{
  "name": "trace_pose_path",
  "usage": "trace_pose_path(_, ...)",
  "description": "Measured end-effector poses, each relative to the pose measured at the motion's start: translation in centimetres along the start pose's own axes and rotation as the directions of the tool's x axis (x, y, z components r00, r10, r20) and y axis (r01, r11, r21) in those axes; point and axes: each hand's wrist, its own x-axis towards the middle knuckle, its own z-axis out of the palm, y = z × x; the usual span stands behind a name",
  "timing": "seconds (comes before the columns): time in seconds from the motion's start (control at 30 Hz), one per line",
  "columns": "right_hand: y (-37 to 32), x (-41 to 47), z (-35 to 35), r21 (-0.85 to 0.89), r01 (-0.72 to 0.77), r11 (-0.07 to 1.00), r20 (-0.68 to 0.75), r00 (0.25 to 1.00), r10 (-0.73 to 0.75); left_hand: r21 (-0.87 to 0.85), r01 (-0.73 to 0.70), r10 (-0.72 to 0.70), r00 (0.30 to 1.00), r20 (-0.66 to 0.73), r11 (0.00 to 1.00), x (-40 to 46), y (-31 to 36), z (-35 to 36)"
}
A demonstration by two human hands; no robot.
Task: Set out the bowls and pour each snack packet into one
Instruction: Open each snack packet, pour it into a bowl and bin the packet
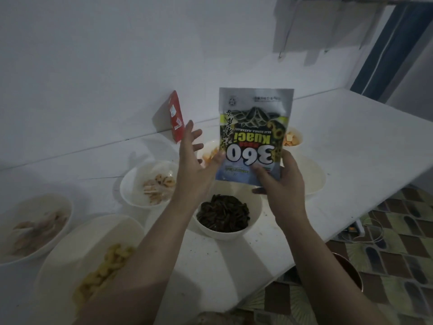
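My right hand [284,181] grips the lower edge of an upside-down "360 Kuaci" sunflower seed packet [254,134], held upright above a white bowl [227,214] filled with dark seeds. Beside the packet's left edge, my left hand [194,158] is spread with straight fingers; whether it touches the packet is unclear. Other white bowls hold snacks: pale crackers [150,184], yellow puffs [93,266], pale chips [32,228], and orange pieces [291,139] behind the packet. Another bowl with orange pieces [209,153] sits partly hidden behind my left hand.
A red snack packet [175,116] leans against the white wall at the back. An empty white bowl [312,177] stands right of my right hand. The white table's edge [351,221] runs diagonally on the right, with patterned floor and a red-rimmed container [349,273] below.
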Motion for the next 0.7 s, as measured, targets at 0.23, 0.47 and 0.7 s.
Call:
trace_pose_path(0.23, -1.4, 0.1, -6.6, 0.054, 0.074, 0.996, -0.279, 0.959, -0.056, 0.058, -0.236, 0.225, 0.963, 0.151, 0.97, -1.7, 1.0, 8.0)
trace_pose_path(0.47, 1.7, -0.5, -18.7, 0.108, 0.009, 0.994, -0.461, 0.887, 0.042, -0.044, -0.292, 0.289, 0.89, 0.354, 0.955, -4.1, 2.3, 20.3)
trace_pose_path(0.7, 7.8, -2.6, -32.2, 0.099, -0.113, 0.989, -0.627, 0.764, 0.15, -0.096, -0.165, 0.191, 0.807, 0.558, 0.981, -9.5, 1.5, 34.2)
